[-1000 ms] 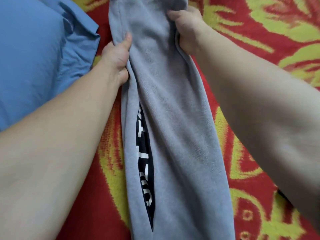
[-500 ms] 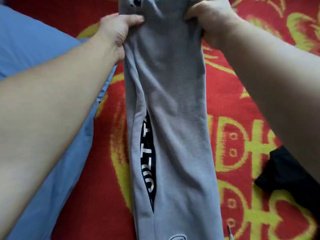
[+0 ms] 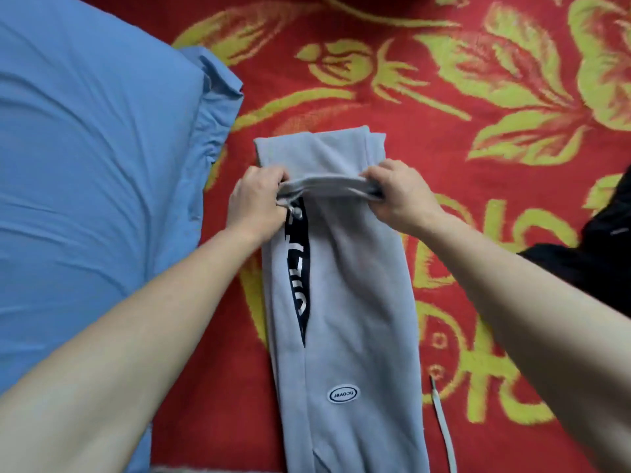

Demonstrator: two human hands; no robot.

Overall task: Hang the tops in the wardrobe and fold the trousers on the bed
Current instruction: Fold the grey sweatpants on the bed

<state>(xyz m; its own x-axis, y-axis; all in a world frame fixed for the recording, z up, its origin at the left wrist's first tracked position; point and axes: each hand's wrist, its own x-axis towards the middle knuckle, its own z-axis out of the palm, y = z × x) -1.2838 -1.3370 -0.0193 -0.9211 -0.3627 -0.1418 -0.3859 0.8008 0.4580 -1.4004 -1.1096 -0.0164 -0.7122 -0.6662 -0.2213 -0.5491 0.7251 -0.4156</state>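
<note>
Grey trousers (image 3: 355,285) lie lengthwise on the red and yellow flowered bedspread (image 3: 478,138), legs stacked, with a black lettered side stripe and a white oval patch near the bottom. The far leg end is doubled back toward me, forming a fold at the top. My left hand (image 3: 256,203) grips the left corner of that turned-back edge. My right hand (image 3: 399,196) grips the right corner. The edge is stretched between both hands, lifted slightly above the cloth below.
A blue pillow (image 3: 95,172) fills the left side, close to my left forearm. A black garment (image 3: 601,247) lies at the right edge. A grey drawstring (image 3: 444,425) trails on the bedspread right of the trousers.
Both hands have pulled the far end of the trousers back toward me, so the top part is now folded over. The view has shifted, showing more of the bedspread beyond.
</note>
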